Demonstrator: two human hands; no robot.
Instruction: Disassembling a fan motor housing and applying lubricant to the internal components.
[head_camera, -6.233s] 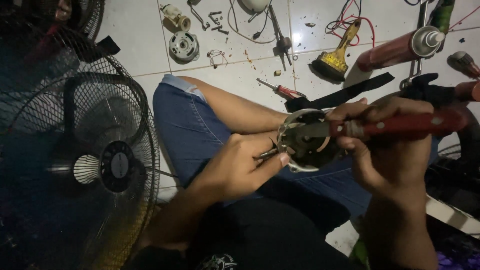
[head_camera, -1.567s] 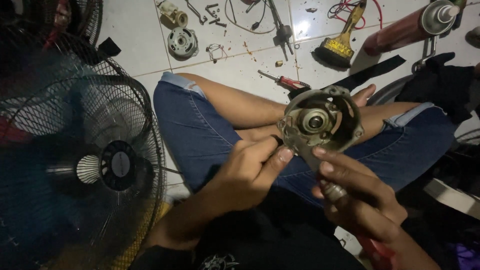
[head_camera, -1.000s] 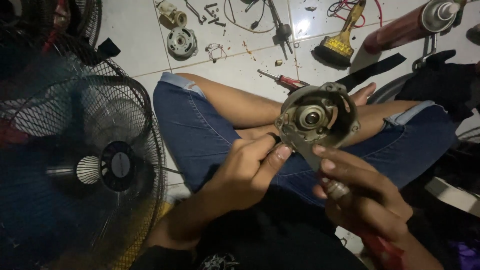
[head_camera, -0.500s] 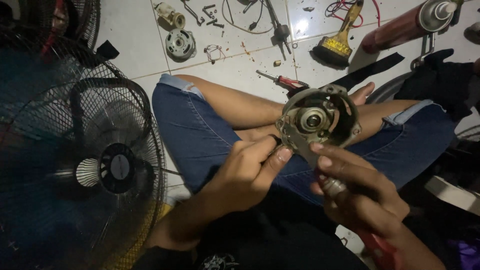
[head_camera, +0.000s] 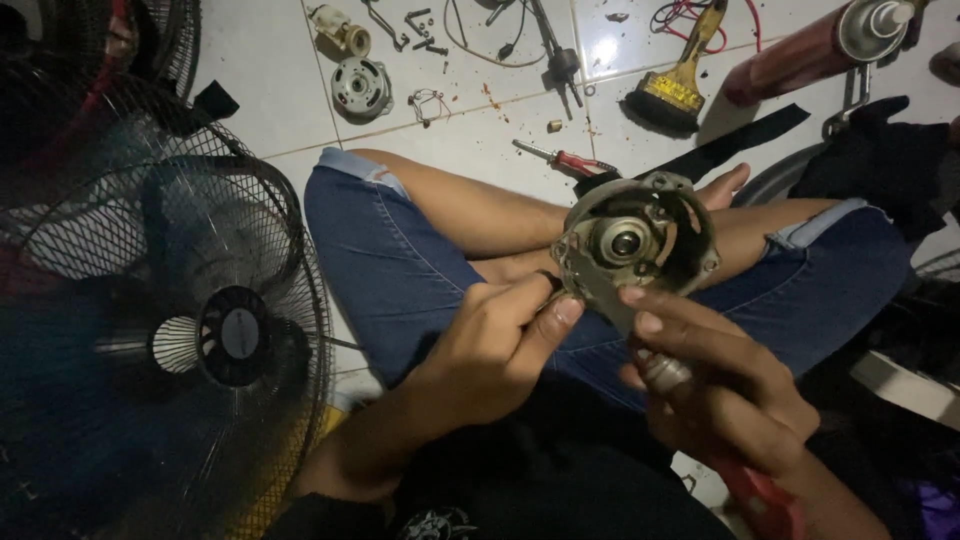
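Both hands (head_camera: 495, 350) pinch round metal motor housing (head_camera: 636, 240).

A black wire fan guard (head_camera: 170, 330) fills the left side, standing on the white tiled floor (head_camera: 260, 100). Further back lie a small round motor part (head_camera: 361, 88), scattered screws (head_camera: 420, 22), a red-handled screwdriver (head_camera: 567, 160), a yellow-handled brush (head_camera: 680, 75) and what looks like a red spray can (head_camera: 810, 50), near a black strap (head_camera: 740, 145).
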